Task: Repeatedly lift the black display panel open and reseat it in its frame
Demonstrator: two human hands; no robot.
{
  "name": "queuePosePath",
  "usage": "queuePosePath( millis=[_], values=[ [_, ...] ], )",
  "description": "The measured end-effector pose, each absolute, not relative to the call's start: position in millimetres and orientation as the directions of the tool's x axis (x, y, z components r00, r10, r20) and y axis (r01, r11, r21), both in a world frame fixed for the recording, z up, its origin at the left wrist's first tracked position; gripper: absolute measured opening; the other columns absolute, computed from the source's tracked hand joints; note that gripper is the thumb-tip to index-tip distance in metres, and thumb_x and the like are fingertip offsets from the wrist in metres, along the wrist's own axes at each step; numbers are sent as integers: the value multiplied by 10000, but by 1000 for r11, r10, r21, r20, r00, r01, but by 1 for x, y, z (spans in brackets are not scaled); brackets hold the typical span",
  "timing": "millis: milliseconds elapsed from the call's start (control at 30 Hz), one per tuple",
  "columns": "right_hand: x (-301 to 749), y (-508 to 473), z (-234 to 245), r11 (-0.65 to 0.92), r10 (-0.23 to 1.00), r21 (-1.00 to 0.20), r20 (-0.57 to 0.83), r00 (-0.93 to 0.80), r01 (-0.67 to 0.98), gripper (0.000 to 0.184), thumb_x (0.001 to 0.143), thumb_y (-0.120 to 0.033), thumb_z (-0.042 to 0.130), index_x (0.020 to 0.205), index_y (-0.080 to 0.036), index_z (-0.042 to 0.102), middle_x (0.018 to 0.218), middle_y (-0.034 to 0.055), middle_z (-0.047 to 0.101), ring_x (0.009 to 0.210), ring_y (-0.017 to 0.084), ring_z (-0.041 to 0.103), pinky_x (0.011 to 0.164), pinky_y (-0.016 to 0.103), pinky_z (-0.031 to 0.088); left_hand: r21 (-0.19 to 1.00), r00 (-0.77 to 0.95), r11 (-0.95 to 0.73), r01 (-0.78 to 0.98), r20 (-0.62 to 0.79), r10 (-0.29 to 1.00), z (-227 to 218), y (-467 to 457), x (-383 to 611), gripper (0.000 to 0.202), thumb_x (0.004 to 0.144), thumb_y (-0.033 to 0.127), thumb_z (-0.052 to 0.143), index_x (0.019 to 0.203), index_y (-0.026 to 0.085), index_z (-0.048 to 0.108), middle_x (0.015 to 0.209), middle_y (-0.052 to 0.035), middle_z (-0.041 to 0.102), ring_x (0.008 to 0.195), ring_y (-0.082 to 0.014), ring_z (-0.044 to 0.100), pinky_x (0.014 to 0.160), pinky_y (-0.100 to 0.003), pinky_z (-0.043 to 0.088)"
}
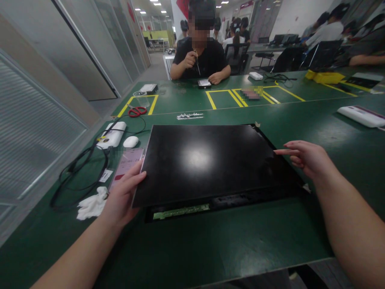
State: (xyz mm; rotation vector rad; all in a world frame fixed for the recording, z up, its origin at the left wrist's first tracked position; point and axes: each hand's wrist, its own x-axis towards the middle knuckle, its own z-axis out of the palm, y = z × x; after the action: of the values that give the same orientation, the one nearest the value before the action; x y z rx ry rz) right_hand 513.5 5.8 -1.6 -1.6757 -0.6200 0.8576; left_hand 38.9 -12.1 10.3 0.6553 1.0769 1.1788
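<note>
A thin black LCD panel point(192, 160) with a glossy reflection lies over a black frame point(288, 172), its left side raised. A green circuit strip point(180, 211) shows along the near edge beneath it. My left hand point(126, 192) is closed on the panel's left edge, thumb on top and the other fingers underneath, partly hidden. At the right edge, my right hand point(306, 158) reaches out its index finger to the panel's side. Its other fingers are loosely bent and hold nothing that I can see.
Left of the panel are a phone point(128, 164), a white mouse point(130, 141), a white power bank point(112, 134), black cables point(81, 168) and crumpled white tissue point(93, 204). Red-handled scissors point(137, 111) and a plastic cup point(141, 98) lie farther back. A person point(200, 56) sits opposite with a screwdriver.
</note>
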Motion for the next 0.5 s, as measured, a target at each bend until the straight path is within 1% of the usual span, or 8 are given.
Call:
queuePosePath(
  millis=[167,267,367,500],
  values=[
    [512,5,-1,-257,767,-966,-214,605,-16,71,718,-163,693,760,-176,637,744,151,787,387,44,298,353,177,212,877,24,299,-377,-313,949,4,-10,33,654,735,216,935,1372,213,786,1245,-80,862,1218,-355,790,1019,-351,658],
    [511,5,-1,-257,765,-967,-201,612,3,48,734,-144,681,747,-169,641,738,145,784,384,42,301,353,176,210,880,93,324,-347,-312,946,0,-8,29,698,773,223,926,1448,228,745,1273,-80,853,1217,-343,792,1011,-333,657],
    [511,6,0,-265,758,-964,-196,622,18,48,746,-134,672,733,-168,641,727,141,778,381,44,307,353,179,213,883,127,345,-319,-321,939,-3,-8,26,743,793,222,922,1503,245,705,1296,-77,845,1222,-338,791,1021,-332,653],
    [513,6,0,-291,757,-955,-191,624,62,64,763,-150,672,718,-172,633,728,139,776,377,49,316,356,192,223,887,169,357,-294,-319,933,-6,-7,28,703,837,244,908,1507,261,697,1306,-72,843,1244,-324,783,1037,-327,643]
  ],
)
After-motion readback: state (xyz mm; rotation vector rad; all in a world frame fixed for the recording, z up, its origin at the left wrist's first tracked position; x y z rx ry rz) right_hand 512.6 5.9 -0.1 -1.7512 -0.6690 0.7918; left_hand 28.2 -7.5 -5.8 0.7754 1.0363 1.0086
